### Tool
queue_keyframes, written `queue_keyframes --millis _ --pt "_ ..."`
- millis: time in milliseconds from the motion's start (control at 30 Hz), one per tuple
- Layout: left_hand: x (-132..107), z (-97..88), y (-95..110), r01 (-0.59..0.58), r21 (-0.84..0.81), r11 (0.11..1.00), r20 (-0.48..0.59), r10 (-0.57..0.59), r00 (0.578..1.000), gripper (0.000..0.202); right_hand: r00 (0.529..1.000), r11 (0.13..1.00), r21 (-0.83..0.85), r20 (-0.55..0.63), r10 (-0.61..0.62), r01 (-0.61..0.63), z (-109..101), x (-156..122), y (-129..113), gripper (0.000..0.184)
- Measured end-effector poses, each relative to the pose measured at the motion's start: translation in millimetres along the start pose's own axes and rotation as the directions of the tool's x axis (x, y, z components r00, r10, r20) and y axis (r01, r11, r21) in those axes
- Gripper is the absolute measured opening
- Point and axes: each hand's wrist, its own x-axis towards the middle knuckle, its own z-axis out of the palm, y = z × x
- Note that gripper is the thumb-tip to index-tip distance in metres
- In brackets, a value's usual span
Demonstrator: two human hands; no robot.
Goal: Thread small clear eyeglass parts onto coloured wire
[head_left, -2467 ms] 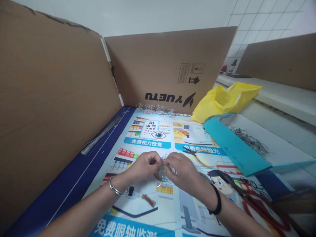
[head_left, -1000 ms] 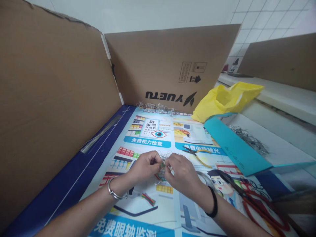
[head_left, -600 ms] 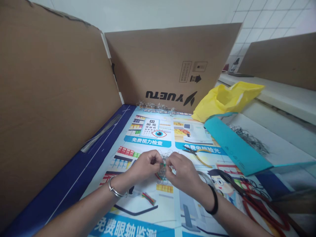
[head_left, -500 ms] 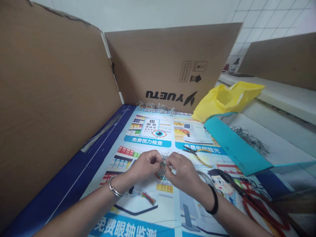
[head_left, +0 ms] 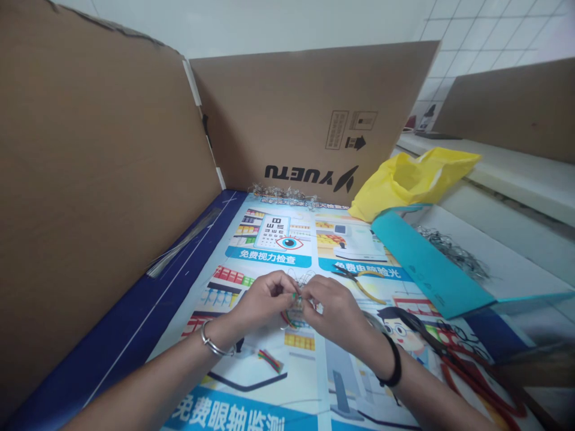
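My left hand [head_left: 269, 302] and my right hand [head_left: 335, 308] meet over the printed poster, fingertips pinched close together. Between them is a small piece of bent silvery wire [head_left: 300, 275] with thin red and green strands [head_left: 287, 320] hanging below; its exact shape is partly hidden by the fingers. Both hands are closed on this piece. A short bundle of coloured strands [head_left: 270, 361] lies on the poster below my left hand. Yellow-handled pliers [head_left: 366, 287] rest beyond my right hand, and large red-handled scissors [head_left: 471, 371] lie to its right.
Cardboard panels [head_left: 305, 120] wall the left and back. Several wire pieces [head_left: 283, 193] lie along the back panel, and straight wires [head_left: 184, 242] at the left. On the right are a turquoise box [head_left: 417, 263] with tangled wires [head_left: 451, 254] and a yellow bag [head_left: 404, 185].
The hands stay in nearly the same place with slightly shifted fingers. The wire piece between them has turned a little, and the loose white end below has moved out of sight.
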Motion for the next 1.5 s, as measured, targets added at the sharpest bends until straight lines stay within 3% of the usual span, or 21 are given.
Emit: queue_keyframes --millis 133,267,567,700,800,933,1167,1233,1333,1500 --pt "-1.5 2.6 0.0 -0.009 -0.088 0.996 0.015 0.011 1.0 0.011 1.0 0.998 0.052 0.0 0.029 -0.028 -1.6 0.4 -0.4 0.013" --pt "-2.2 3.1 -1.2 0.059 -0.162 0.985 0.053 -0.051 0.997 0.015 0.998 0.991 0.122 0.001 0.061 -0.061 -3.4 0.8 -2.0 0.014" --pt "1.7 0.3 -4.7 0.085 -0.066 0.994 -0.022 -0.087 0.996 0.016 0.985 0.944 0.286 0.002 0.173 -0.166 -3.8 4.0 -1.4 0.015" --pt "2.2 -1.1 -6.2 0.103 0.064 0.993 -0.065 -0.098 0.993 0.013 0.976 0.912 0.351 0.022 0.217 -0.211 -6.3 6.1 -3.1 0.013" --pt "2.1 -3.7 -4.0 0.036 0.26 0.965 -0.068 -0.019 0.997 0.009 0.968 0.9 0.361 0.045 0.246 -0.245 -7.8 7.2 -3.9 0.013" --pt "1.3 -6.1 0.7 -0.13 0.506 0.852 -0.008 0.156 0.988 0.015 0.968 0.899 0.36 0.052 0.247 -0.249 -8.1 8.0 -4.6 0.014" --pt "-1.0 -7.9 5.9 -0.317 0.658 0.683 0.145 0.298 0.943 0.022 0.968 0.914 0.322 0.051 0.244 -0.248 -6.7 6.6 -3.6 0.015" --pt "-0.8 -8.7 8.9 -0.329 0.643 0.692 0.159 0.3 0.941 0.021 0.971 0.924 0.298 0.044 0.236 -0.238 -7.0 6.6 -2.5 0.015" --pt "-0.2 -9.1 13.4 -0.316 0.548 0.775 0.171 0.266 0.949 0.016 0.981 0.946 0.262 0.016 0.195 -0.192 -7.2 7.0 -1.0 0.015" --pt "1.0 -7.3 16.3 -0.122 0.326 0.937 0.206 0.055 0.977 0.008 0.998 0.974 0.225 -0.045 0.038 -0.026 -5.3 7.1 0.8 0.016"
